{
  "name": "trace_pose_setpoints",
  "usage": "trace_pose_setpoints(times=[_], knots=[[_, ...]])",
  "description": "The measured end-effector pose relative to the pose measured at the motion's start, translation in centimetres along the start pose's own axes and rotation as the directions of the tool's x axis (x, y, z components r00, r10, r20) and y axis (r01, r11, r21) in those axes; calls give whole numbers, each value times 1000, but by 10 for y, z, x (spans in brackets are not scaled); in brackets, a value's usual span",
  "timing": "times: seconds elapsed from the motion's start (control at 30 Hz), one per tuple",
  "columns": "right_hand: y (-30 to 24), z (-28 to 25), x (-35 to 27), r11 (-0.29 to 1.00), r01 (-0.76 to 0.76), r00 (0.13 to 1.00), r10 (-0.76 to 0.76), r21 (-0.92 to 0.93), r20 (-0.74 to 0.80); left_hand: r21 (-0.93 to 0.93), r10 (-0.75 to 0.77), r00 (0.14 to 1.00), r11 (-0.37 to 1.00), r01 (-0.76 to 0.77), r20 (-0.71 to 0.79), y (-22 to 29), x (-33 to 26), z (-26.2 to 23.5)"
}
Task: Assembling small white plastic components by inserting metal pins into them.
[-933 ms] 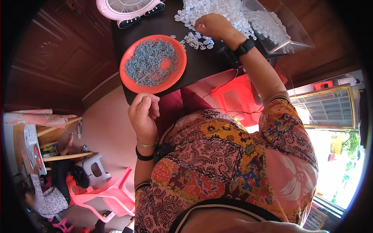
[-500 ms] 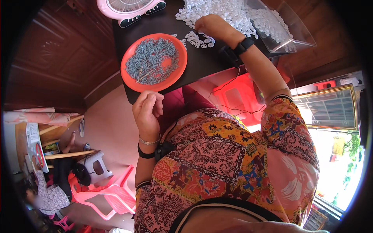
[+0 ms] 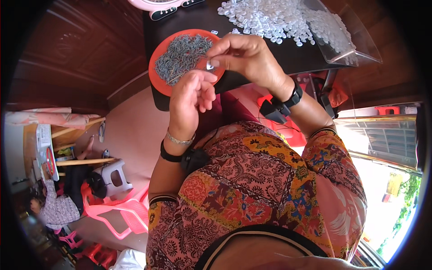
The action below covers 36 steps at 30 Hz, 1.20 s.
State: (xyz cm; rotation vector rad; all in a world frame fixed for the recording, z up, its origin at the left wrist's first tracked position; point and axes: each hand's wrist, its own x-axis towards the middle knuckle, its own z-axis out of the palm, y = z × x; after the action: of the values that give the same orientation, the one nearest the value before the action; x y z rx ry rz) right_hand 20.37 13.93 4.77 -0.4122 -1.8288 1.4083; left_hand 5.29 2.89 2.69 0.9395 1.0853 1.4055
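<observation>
My right hand pinches a small white plastic piece between thumb and fingertips, above the right rim of an orange-red plate. Small grey nail-like pieces fill the plate. Close below the pinched piece, my left hand is curled, thumb against the forefinger; whatever it may hold is too small to make out. The two hands' fingertips are close together but apart. A heap of similar white pieces lies on the dark table, beyond my right hand.
A clear plastic bin with more white pieces lies tipped at the table's right. At the far left stands a pink fan. On the floor to the left are a pink chair, a grey stool and another person.
My right hand has come back from the white heap toward the plate, now with a white piece in its fingertips. My left hand has moved up and right, to the plate's near edge.
</observation>
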Motion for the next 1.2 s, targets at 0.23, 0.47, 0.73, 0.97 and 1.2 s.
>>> trace_pose_setpoints(times=[0.23,0.47,0.73,0.97,1.2], knots=[[8,15,-13,917,350,934,-324,-194,154,-152,-64,997,986,68,37,-5,-1,-3],[18,21,-19,931,262,965,-244,-254,101,15,41,995,999,-40,-92,-7,-9,-5],[12,29,-25,901,238,969,-197,-364,147,121,10,996,993,1,-88,-6,-16,-11],[18,6,9,680,308,949,-172,-666,263,40,26,974,999,-18,-224,-17,-23,-24],[64,16,50,270,408,913,-116,-872,391,13,35,976,999,-33,-215,-15,-24,-24]])
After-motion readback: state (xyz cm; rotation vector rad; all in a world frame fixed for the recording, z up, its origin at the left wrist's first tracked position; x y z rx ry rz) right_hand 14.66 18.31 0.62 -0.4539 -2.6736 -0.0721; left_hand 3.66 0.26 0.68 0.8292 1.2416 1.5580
